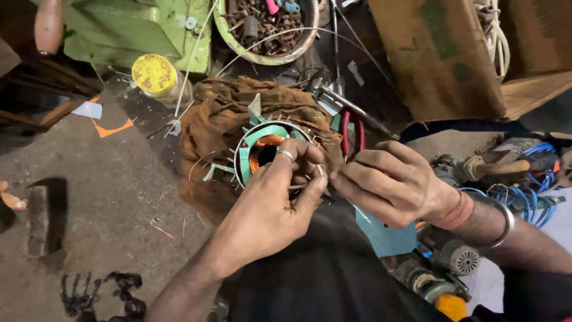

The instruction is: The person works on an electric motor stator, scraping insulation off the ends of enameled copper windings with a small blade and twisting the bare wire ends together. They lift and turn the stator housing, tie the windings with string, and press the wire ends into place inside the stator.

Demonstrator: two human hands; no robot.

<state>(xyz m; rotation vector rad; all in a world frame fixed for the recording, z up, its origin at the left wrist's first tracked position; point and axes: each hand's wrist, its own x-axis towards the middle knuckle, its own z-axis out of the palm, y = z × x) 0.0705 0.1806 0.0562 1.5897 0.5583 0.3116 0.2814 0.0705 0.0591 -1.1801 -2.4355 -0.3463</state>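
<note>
a motor stator (262, 152) is being worked on by two hands over a brown cloth (208, 113).

the stator is seen at the centre, resting on the cloth, with copper winding and green insulation slips shown in its ring. the left hand (271, 206) is laid across its rim, fingers curled onto the slots. the right hand (390, 182) is held just beside it, fingertips pinched together on something too small to tell. red-handled pliers (351, 134) are lying just behind, and a bowl of rusty bolts (265, 30) is placed farther back.
</note>
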